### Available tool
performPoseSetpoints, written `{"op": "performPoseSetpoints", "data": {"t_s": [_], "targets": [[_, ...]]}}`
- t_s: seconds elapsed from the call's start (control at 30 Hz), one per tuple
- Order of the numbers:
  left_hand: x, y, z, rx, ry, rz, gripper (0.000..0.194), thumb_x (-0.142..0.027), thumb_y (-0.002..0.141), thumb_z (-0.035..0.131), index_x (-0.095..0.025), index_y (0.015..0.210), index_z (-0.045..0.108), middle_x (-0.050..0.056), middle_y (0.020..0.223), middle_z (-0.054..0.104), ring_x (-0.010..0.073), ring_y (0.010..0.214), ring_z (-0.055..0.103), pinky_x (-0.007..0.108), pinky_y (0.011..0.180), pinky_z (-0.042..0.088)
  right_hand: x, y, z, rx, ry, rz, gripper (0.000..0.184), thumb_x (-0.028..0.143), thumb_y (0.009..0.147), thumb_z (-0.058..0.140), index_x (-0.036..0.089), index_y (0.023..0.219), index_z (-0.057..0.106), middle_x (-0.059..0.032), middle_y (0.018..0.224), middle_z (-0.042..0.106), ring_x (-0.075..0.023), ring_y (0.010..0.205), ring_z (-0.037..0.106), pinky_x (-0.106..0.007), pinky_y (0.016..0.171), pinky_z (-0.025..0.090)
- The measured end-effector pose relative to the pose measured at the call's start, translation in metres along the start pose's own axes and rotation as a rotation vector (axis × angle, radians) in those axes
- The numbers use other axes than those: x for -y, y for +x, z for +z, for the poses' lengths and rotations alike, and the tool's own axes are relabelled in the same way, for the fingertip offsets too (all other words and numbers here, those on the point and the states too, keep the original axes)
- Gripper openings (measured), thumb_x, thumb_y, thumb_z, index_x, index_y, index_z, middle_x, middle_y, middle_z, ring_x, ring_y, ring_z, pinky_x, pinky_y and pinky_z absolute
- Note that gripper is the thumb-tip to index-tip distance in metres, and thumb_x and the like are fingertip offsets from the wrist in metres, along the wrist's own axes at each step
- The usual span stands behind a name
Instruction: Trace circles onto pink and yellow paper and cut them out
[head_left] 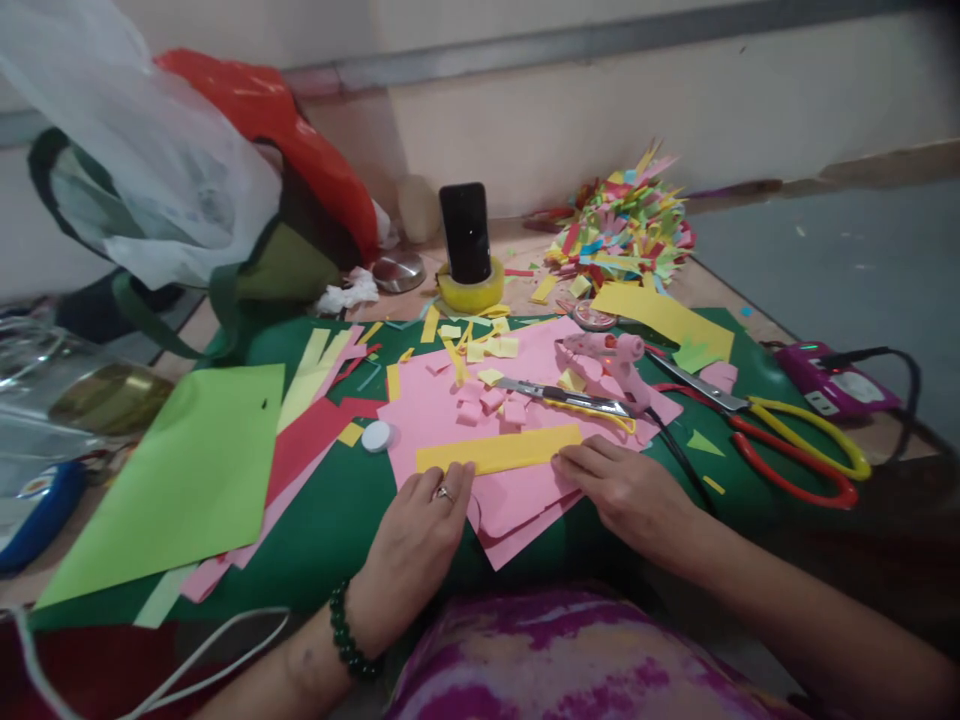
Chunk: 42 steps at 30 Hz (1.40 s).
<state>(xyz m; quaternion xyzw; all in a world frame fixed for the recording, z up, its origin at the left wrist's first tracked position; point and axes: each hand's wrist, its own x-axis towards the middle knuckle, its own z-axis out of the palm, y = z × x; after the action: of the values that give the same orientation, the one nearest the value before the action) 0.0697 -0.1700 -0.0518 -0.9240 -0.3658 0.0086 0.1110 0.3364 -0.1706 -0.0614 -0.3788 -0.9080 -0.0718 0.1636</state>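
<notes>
A yellow paper strip (517, 447) with a fold along its lower edge lies across pink paper sheets (517, 500). My left hand (424, 520) pinches the strip's lower edge near its left end, fingers pressed together. At the right end, my right hand (619, 490) grips the strip between thumb and fingers. Just above it are small pink paper pieces (491, 400) and a utility knife (566, 395). A pink glue gun (611, 360) rests beyond the knife. To the left of the strip sits a white bottle cap (376, 436).
Scissors (757, 410) with red and yellow handles lie at the right, near a purple power adapter (832, 380). A green sheet (187, 460) covers the left side. A phone (466, 232) stands in a yellow tape roll (470, 290). Behind is a colourful paper heap (630, 225).
</notes>
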Motion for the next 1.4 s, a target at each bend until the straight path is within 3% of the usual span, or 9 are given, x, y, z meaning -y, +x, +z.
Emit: {"op": "performPoseSetpoints", "data": {"t_s": [0.2, 0.33, 0.5, 0.7, 0.87, 1.13, 1.23, 1.33, 1.4], "targets": [[-0.012, -0.025, 0.009, -0.209, -0.025, -0.209, 0.053, 0.005, 0.077, 0.036, -0.005, 0.123, 0.06, 0.016, 0.124, 0.064, 0.0275, 0.115, 0.054, 0.042, 0.1, 0.035, 0.002, 0.003, -0.004, 0.018, -0.01, 0.005, 0.035, -0.007, 0.08, 0.04, 0.011, 0.093, 0.067, -0.0092, 0.088, 0.069, -0.0194, 0.076, 0.058, -0.028, 0.061, 0.05], [-0.015, -0.029, 0.006, -0.295, -0.032, -0.343, 0.049, 0.0, 0.081, 0.041, -0.013, 0.123, 0.062, 0.015, 0.128, 0.063, 0.0273, 0.115, 0.054, 0.045, 0.103, 0.028, 0.002, 0.004, -0.005, 0.031, -0.011, 0.005, 0.036, -0.007, 0.077, 0.041, 0.013, 0.092, 0.067, -0.0087, 0.087, 0.069, -0.0191, 0.075, 0.059, -0.028, 0.062, 0.05], [-0.012, -0.033, 0.006, -0.278, -0.047, -0.357, 0.042, -0.003, 0.083, 0.042, -0.013, 0.117, 0.065, 0.013, 0.115, 0.07, 0.0262, 0.104, 0.058, 0.044, 0.099, 0.03, 0.001, 0.004, -0.006, 0.032, -0.027, -0.008, 0.039, -0.008, 0.074, 0.041, 0.011, 0.096, 0.067, -0.0094, 0.089, 0.07, -0.0194, 0.076, 0.06, -0.028, 0.062, 0.051], [-0.004, -0.033, 0.003, -0.313, -0.044, -0.387, 0.032, -0.01, 0.086, 0.045, -0.014, 0.107, 0.068, 0.016, 0.12, 0.066, 0.0283, 0.105, 0.057, 0.046, 0.096, 0.035, 0.001, 0.003, -0.005, 0.031, -0.041, -0.022, 0.039, -0.007, 0.075, 0.042, 0.011, 0.098, 0.066, -0.0089, 0.089, 0.07, -0.0198, 0.078, 0.06, -0.028, 0.063, 0.052], [0.004, -0.03, -0.001, -0.315, -0.054, -0.406, 0.023, -0.015, 0.089, 0.049, -0.018, 0.092, 0.072, 0.014, 0.112, 0.068, 0.0281, 0.097, 0.058, 0.044, 0.086, 0.04, 0.001, 0.002, -0.004, 0.025, -0.052, -0.022, 0.039, -0.008, 0.075, 0.041, 0.012, 0.098, 0.066, -0.008, 0.089, 0.07, -0.02, 0.079, 0.06, -0.028, 0.062, 0.052], [0.01, -0.035, -0.009, -0.429, -0.011, -0.453, 0.024, -0.021, 0.091, 0.05, -0.016, 0.087, 0.073, 0.012, 0.1, 0.072, 0.027, 0.09, 0.059, 0.044, 0.086, 0.038, 0.001, 0.002, -0.004, 0.023, -0.062, -0.029, 0.037, -0.008, 0.075, 0.042, 0.011, 0.096, 0.066, -0.0089, 0.09, 0.069, -0.0196, 0.077, 0.059, -0.028, 0.061, 0.05], [0.003, -0.024, -0.013, -0.444, -0.08, -0.391, 0.037, -0.036, 0.095, 0.044, -0.013, 0.11, 0.069, 0.016, 0.115, 0.069, 0.0288, 0.104, 0.056, 0.044, 0.093, 0.035, 0.003, 0.004, -0.005, 0.063, -0.075, -0.037, 0.032, -0.006, 0.078, 0.044, 0.01, 0.094, 0.066, -0.0095, 0.087, 0.067, -0.0196, 0.075, 0.057, -0.029, 0.061, 0.049], [-0.01, -0.006, -0.005, -0.301, -0.186, -0.155, 0.072, -0.064, 0.093, 0.025, -0.012, 0.133, 0.054, 0.015, 0.137, 0.057, 0.0291, 0.126, 0.046, 0.047, 0.11, 0.019, 0.005, 0.005, -0.006, 0.097, -0.085, -0.036, 0.029, -0.005, 0.079, 0.045, 0.009, 0.094, 0.067, -0.0102, 0.087, 0.067, -0.0206, 0.075, 0.056, -0.031, 0.061, 0.049], [-0.02, 0.003, 0.005, -0.257, -0.23, -0.102, 0.092, -0.078, 0.084, 0.016, -0.012, 0.137, 0.049, 0.014, 0.14, 0.054, 0.0288, 0.132, 0.042, 0.048, 0.115, 0.008, 0.005, 0.005, -0.006, 0.105, -0.087, -0.026, 0.029, -0.004, 0.08, 0.046, 0.009, 0.093, 0.067, -0.0102, 0.088, 0.067, -0.021, 0.075, 0.056, -0.031, 0.06, 0.049]]}}
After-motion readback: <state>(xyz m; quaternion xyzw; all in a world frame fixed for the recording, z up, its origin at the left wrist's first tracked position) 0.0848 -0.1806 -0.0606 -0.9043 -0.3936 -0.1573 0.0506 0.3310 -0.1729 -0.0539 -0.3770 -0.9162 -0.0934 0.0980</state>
